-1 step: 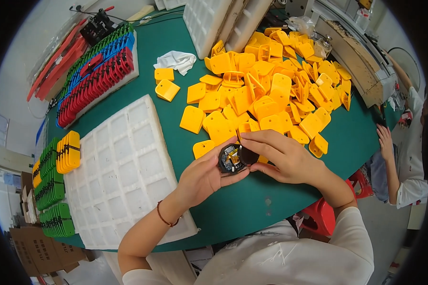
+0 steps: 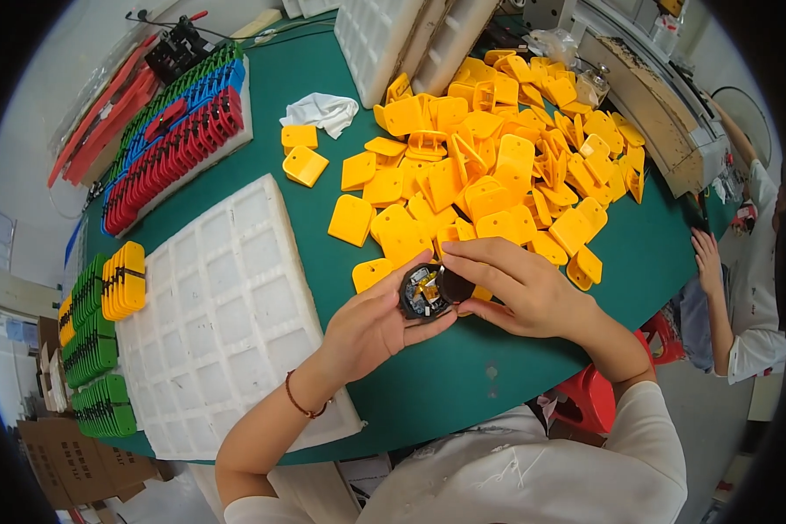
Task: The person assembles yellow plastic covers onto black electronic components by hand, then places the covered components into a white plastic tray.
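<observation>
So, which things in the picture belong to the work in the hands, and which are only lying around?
Seemingly in use:
open round black case with electronics, in the left hand
round black part, in the right hand

Perhaps only lying around, as neither hand holds them:
loose yellow plastic pieces
white gridded tray
crumpled white cloth

White tray [image 2: 223, 306], white cloth [image 2: 320, 112], left hand [image 2: 367, 330], slightly farther left in view
</observation>
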Available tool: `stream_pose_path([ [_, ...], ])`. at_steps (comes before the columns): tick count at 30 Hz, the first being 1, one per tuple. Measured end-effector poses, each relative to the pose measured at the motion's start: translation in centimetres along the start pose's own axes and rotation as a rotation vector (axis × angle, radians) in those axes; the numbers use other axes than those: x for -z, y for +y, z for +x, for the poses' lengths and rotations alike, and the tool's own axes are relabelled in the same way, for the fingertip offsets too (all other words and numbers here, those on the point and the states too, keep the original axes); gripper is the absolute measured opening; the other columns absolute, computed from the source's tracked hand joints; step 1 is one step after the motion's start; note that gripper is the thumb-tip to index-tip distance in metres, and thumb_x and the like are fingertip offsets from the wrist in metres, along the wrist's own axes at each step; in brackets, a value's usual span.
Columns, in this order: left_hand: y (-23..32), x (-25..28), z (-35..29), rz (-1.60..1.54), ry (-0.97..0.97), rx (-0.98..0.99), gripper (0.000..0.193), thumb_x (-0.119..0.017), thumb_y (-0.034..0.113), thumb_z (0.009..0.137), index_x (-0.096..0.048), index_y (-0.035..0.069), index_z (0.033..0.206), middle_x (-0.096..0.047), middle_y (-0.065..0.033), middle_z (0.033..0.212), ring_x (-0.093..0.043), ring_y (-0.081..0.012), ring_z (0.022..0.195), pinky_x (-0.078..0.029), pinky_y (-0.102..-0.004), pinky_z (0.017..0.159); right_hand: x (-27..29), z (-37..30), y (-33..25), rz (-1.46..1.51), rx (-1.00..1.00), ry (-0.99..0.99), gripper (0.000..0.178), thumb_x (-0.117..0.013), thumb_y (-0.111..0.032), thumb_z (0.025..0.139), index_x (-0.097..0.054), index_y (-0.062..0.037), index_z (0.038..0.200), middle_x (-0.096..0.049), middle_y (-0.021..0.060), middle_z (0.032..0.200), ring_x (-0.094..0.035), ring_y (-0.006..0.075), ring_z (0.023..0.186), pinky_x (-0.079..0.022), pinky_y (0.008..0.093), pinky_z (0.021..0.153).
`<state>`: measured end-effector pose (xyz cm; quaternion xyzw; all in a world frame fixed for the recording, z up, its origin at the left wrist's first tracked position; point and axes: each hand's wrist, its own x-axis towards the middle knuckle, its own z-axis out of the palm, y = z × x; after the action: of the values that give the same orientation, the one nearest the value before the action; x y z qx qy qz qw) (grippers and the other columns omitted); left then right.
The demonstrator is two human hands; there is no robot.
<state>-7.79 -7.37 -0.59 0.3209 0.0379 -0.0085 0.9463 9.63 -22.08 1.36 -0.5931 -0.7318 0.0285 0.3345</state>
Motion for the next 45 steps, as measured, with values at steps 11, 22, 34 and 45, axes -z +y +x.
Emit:
stream_pose_path([
  [11,0.2,-0.5,-0.4,0.06,0.048,0.006,0.058,-0.041,0.016,0.097,-0.01,0.008,0.146,-0.027,-0.0105,0.143,-0.038,-0.0243,0.127,-0.035,-0.0405,0.106,-0.5,0.3,0.0,-0.054,0.196,0.21,0.043,-0.072,-0.009,0.07,-0.057,0.0064,0.108,-0.058,0.0205,0.112,-0.061,0.0338,0.094,-0.053,0.0387,0.079],
  [22,-0.4,0.8,-0.3,0.273,0.021,-0.058,0.049,-0.04,0.013,0.098,-0.022,0.004,0.143,-0.035,-0.0102,0.139,-0.046,-0.02,0.119,-0.044,-0.0348,0.095,-1.3,0.2,0.0,-0.105,0.221,0.156,0.04,-0.075,-0.014,0.069,-0.063,0.0037,0.103,-0.06,0.0197,0.111,-0.063,0.0323,0.094,-0.054,0.0356,0.078],
  [34,-0.9,0.7,-0.6,0.383,0.098,-0.086,0.045,-0.043,0.002,0.095,-0.032,0.001,0.138,-0.036,-0.0103,0.139,-0.044,-0.0216,0.122,-0.044,-0.0352,0.098,-1.2,0.1,0.1,-0.107,0.219,0.109,0.038,-0.075,-0.014,0.07,-0.064,0.0033,0.101,-0.062,0.0172,0.11,-0.062,0.0301,0.095,-0.053,0.0352,0.079],
  [45,-0.8,0.5,-0.7,0.444,0.043,-0.12,0.046,-0.041,-0.001,0.095,-0.026,-0.004,0.139,-0.032,-0.0129,0.141,-0.041,-0.0219,0.124,-0.042,-0.0363,0.1,-1.2,0.2,0.1,-0.104,0.218,0.086,0.036,-0.074,-0.012,0.069,-0.064,0.0029,0.101,-0.062,0.0162,0.111,-0.062,0.0299,0.095,-0.053,0.0344,0.079],
])
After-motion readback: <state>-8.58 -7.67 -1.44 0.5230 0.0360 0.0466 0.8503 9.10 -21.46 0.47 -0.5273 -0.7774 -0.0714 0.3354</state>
